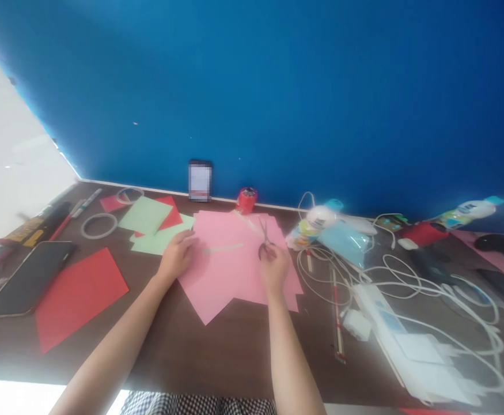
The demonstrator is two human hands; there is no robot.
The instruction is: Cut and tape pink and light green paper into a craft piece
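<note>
My right hand [274,268] holds a small pair of scissors [264,233] by its handles, the blades pointing away from me over the pink paper sheets [217,282]. My left hand [178,253] rests at the left edge of these sheets, its fingers loosely extended and gripping nothing that I can see. Between my hands a thin pale green strip [223,249] lies across the pink paper. Behind the sheets stands a red round object [246,200], with a pale strip [249,221] in front of it. Light green paper [146,216] lies just beyond my left hand.
Left are red paper [81,300], a dark phone [29,279] and a tape ring [98,226]. Another phone [200,181] leans against the blue wall [252,86]. Right are a glue bottle [321,217], tangled white cables [407,274] and a power strip [379,308].
</note>
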